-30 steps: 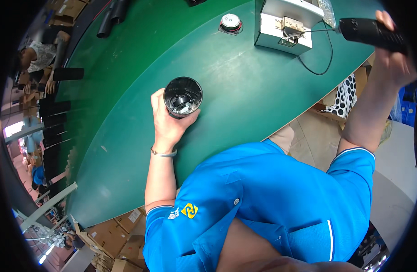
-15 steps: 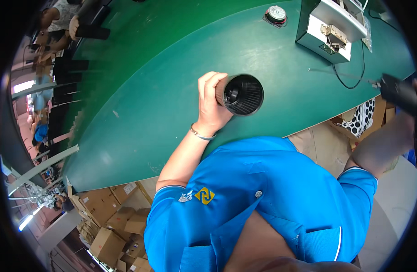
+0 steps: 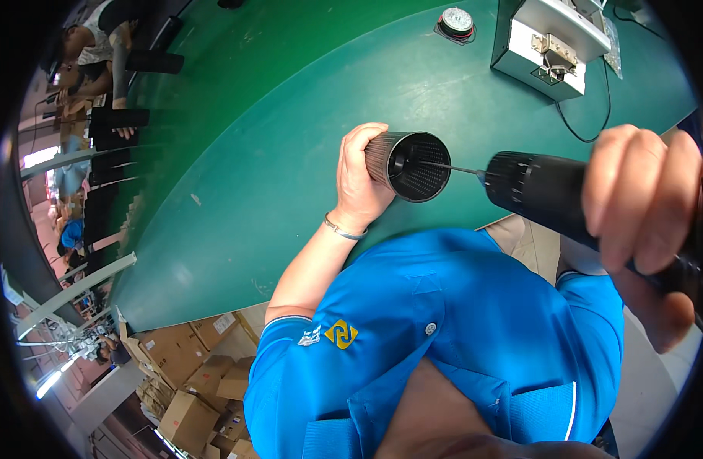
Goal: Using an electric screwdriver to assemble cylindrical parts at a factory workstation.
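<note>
My left hand [image 3: 361, 174] is wrapped round a black ribbed cylindrical housing [image 3: 382, 157] and holds it on its side above the green table. The open end of the housing faces right and shows a dark, perforated inside wall with a round part deep within. My right hand [image 3: 644, 195] grips a black electric screwdriver [image 3: 539, 183] at the right. Its long thin bit [image 3: 462, 169] reaches into the housing's open end. Whether the tip touches anything inside cannot be made out.
A round speaker-like part [image 3: 456, 23] with red and black wires lies at the table's far side. Near it stands a white metal machine [image 3: 546, 57] with a black cable. Cardboard boxes [image 3: 185, 417] sit below the table's left edge. Another person [image 3: 99, 42] works at the far left.
My right hand has swung the electric screwdriver in from the far right, and its bit now reaches into the housing. The left hand keeps its hold, with the housing barely shifted.
</note>
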The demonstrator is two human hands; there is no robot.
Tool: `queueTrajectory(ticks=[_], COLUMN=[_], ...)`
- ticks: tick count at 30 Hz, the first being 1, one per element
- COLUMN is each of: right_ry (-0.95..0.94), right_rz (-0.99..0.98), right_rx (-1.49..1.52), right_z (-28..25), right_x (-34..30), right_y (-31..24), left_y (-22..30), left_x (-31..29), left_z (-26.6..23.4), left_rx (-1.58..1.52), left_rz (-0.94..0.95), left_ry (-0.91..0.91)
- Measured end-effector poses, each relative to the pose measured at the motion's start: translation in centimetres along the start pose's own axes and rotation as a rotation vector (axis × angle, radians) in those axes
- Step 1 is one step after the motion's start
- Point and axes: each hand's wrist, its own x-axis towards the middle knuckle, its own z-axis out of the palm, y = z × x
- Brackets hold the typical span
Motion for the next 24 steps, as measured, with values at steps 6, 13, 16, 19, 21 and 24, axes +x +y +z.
queueTrajectory(ticks=[6, 13, 16, 19, 21, 24], right_ry=[-0.055, -0.127, -0.164, -0.183, -0.125, -0.089], right_rz=[0.020, 0.023, 0.036, 0.015, 0.052, -0.013], right_rx=[-0.025, -0.019, -0.012, -0.039, -0.042, 0.009], right_z=[0.4, 0.6, 0.6, 0.5, 0.7, -0.9], right_x=[0.1, 0.7, 0.8, 0.7, 0.5, 0.4], right_y=[2.9, 4.7, 5.2, 5.6, 5.0, 3.5], left_y=[-0.1, -0.2, -0.2, -0.2, -0.1, 0.8], left_x=[-0.1, 0.0, -0.2, 0.0, 0.3, 1.0], left_z=[0.0, 0.0, 0.0, 0.1, 0.4, 0.1], left_rx=[-0.022, -0.021, -0.018, -0.014, -0.008, 0.174], left_rz=[-0.026, -0.009, -0.021, -0.020, -0.012, 0.049], left_ry=[0.006, 0.010, 0.015, 0.018, 0.007, -0.082])
